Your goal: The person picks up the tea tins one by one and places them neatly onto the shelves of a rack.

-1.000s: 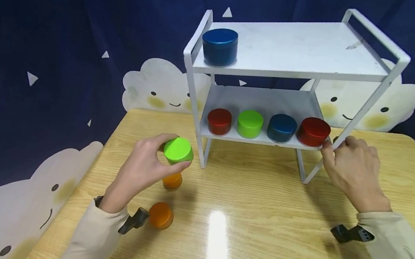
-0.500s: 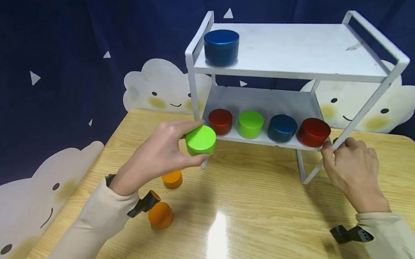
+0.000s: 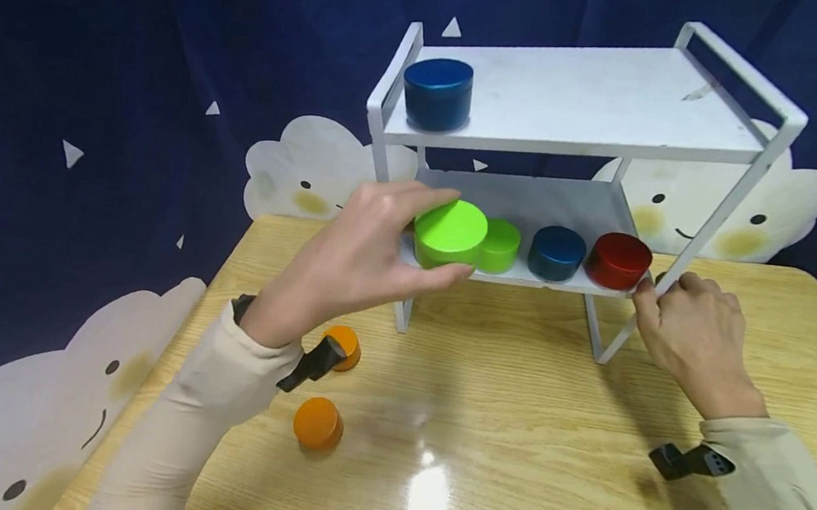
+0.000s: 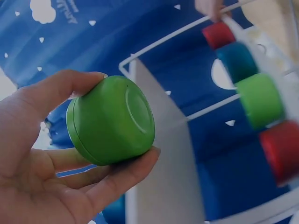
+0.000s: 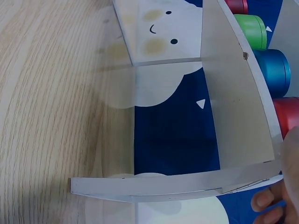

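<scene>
Between thumb and fingers my left hand [image 3: 373,243] grips a round green tin [image 4: 112,121], held in the air in front of the rack's lower shelf. In the head view it hides the left red tin, which the left wrist view shows as a blurred red tin [image 4: 282,151]. My right hand [image 3: 699,340] holds the right leg of the white two-tier rack [image 3: 574,146], thumb near the lower shelf's corner. Along that shelf stand another green tin [image 3: 500,246], a blue tin [image 3: 556,254] and a red tin [image 3: 618,260].
A larger blue tin [image 3: 437,93] stands at the left of the top shelf. Two orange tins, a nearer one [image 3: 318,423] and a farther one [image 3: 344,347], sit on the wooden table [image 3: 510,429] below my left forearm. A dark blue curtain [image 3: 139,57] hangs behind.
My left hand has carried the green tin up and to the right, from above the orange tins to before the lower shelf. My right hand has stayed on the rack.
</scene>
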`<state>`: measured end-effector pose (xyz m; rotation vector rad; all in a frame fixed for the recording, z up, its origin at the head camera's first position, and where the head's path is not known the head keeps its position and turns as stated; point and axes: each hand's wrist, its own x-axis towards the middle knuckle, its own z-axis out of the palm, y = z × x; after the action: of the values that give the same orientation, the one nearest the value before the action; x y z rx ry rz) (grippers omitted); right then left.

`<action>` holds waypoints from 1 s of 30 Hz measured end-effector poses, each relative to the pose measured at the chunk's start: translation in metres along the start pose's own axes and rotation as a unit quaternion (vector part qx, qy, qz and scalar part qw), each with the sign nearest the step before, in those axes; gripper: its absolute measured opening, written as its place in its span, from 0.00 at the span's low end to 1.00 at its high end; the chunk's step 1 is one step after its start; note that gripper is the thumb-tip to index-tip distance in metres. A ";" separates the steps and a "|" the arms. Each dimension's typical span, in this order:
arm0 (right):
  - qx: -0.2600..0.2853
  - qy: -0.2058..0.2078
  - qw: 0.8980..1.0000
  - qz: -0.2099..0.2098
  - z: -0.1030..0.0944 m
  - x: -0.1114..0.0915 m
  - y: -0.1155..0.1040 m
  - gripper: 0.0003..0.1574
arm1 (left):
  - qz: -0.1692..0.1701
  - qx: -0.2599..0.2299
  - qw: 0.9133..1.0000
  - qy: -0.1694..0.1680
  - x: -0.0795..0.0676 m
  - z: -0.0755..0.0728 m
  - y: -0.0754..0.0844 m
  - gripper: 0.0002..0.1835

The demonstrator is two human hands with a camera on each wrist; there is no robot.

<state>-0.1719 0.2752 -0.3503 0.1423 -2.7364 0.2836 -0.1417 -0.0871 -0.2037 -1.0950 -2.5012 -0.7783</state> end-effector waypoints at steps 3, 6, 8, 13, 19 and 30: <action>0.001 -0.003 1.000 0.002 -0.001 0.000 0.000 0.40 | 0.028 0.011 1.000 0.006 0.013 -0.009 0.008 0.27; 0.001 -0.003 1.000 0.003 -0.001 0.000 0.001 0.41 | 0.043 0.030 0.999 0.000 0.029 -0.017 0.012 0.24; 0.000 0.002 1.000 0.002 -0.001 0.000 0.001 0.41 | 0.052 0.045 0.998 -0.007 0.042 -0.020 0.013 0.24; 0.000 0.006 1.000 0.000 -0.001 -0.001 0.001 0.40 | 0.048 0.081 0.995 -0.022 0.077 -0.026 0.011 0.28; 0.004 0.005 1.000 0.003 -0.001 -0.001 -0.001 0.40 | 0.025 0.128 0.991 -0.016 0.115 -0.034 0.012 0.29; 0.004 0.011 1.000 0.006 0.001 -0.001 -0.001 0.41 | -0.047 0.151 0.986 -0.052 0.146 -0.030 0.004 0.30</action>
<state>-0.1711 0.2740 -0.3509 0.1232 -2.7149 0.2968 -0.2335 -0.0171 -0.1098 -0.9381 -2.6624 -0.3543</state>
